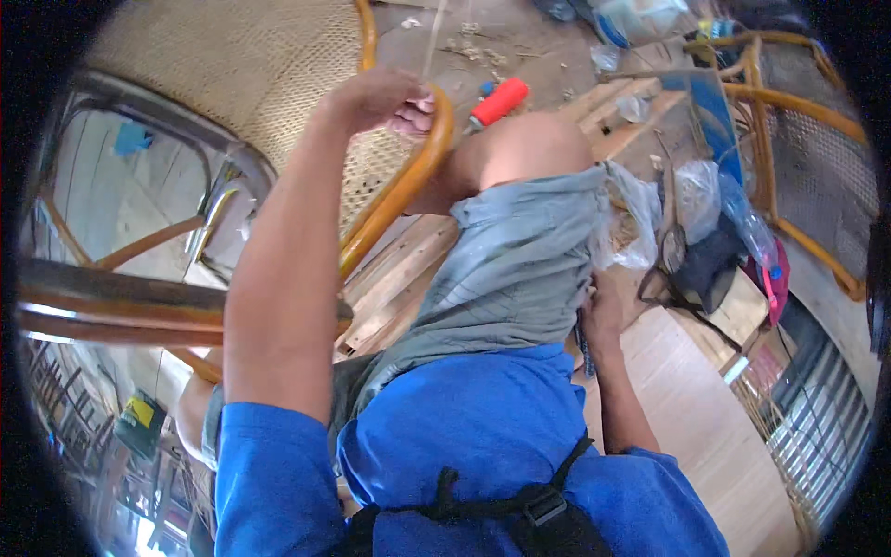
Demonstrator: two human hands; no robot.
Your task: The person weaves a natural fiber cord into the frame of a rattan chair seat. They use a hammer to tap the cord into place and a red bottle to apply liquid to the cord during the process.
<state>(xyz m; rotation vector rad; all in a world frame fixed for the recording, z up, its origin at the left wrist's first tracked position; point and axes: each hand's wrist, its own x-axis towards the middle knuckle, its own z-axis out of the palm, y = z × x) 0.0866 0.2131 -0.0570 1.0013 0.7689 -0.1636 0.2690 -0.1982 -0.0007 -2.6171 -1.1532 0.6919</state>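
Note:
My left hand (394, 104) is at the bent end of an orange-brown rattan frame (394, 200), its fingers curled together. A thin pale cane strip (434, 37) rises from beside these fingers and seems pinched in them. Woven cane mesh (278, 84) spreads out left of the hand, joined to curved rattan poles. Low beside my right thigh is my right hand (601, 311), its fingers mostly hidden by the grey shorts. A narrow dark object (583, 345) shows along its inner side; its kind is too hidden to make out.
A red cylinder (501, 100) lies past my knee near cane scraps. Wooden slats (399, 278) run under my legs. Plastic bags (636, 218), a dark bag (710, 265) and another rattan chair (761, 121) are at right. A dark-framed glossy panel (139, 176) stands at left.

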